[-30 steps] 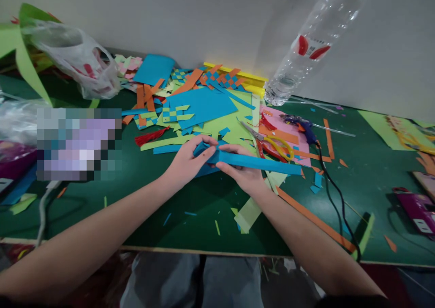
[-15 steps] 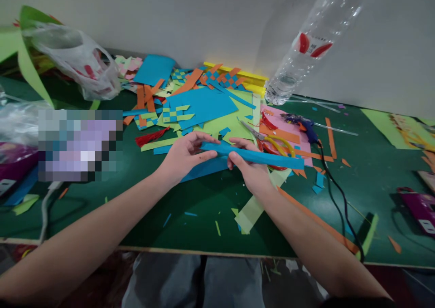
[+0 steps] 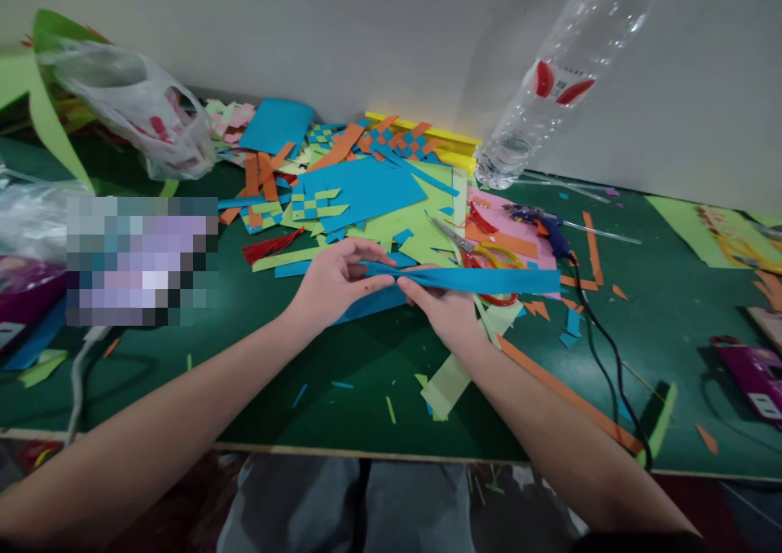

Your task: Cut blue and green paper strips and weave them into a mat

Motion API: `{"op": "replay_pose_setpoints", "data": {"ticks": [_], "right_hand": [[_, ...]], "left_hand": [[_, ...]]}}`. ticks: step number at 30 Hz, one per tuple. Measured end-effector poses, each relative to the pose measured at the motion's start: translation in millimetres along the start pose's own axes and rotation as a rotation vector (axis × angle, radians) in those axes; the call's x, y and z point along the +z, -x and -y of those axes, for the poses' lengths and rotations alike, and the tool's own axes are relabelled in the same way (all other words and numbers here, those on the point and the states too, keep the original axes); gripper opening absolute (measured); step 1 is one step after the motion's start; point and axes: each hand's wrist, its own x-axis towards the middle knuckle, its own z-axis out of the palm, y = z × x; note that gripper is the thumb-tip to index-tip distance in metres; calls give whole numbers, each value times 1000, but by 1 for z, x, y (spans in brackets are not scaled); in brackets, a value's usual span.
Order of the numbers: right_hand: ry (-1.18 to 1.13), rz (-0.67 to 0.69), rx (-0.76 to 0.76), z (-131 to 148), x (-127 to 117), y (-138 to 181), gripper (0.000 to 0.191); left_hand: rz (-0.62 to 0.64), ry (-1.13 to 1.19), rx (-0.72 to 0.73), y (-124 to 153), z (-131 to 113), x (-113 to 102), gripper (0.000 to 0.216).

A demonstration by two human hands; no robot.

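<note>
Head camera view: two bare hands hold a long blue paper strip above a green table. The strip is nearer to the person than the clear plastic bottle, and its right end pokes out to below the bottle's foot.

The left hand has its fingers bent and its thumb out flat, with only a small gap at the tips. The left part of the strip is tucked in there. The right hand pinches the strip, thumb in front and fingers behind, mostly hidden. Between the two thumbs the strip is squeezed thin.

The bottle leans to the right and has a label with two red shapes. The small dark marks between them are too tiny to read. Far to the left of the bottle is a white plastic bag with red print that I can't read. Far to the right of it, and nearer the person, is a purple box with a white mark.

Just in front of the bottle lie yellow-handled scissors and a blue glue gun with a black cord. Left of the bottle are woven paper pieces, a big blue sheet and a red tassel.
</note>
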Motion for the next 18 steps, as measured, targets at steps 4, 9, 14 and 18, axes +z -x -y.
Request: {"op": "replay_pose_setpoints", "data": {"ticks": [4,9,14,18], "right_hand": [[40,-72,25,2,-2,1,24],[31,-136,20,2,-1,3,27],[60,-136,17,-2,-1,2,32],[47,-138,-7,-3,-1,1,33]], "left_hand": [[2,49,-64,-1,5,-3,38],[8,107,-72,-1,4,-3,32],[-38,77,-64,1,3,-2,33],[-14,65,-70,0,3,-3,34]]}}
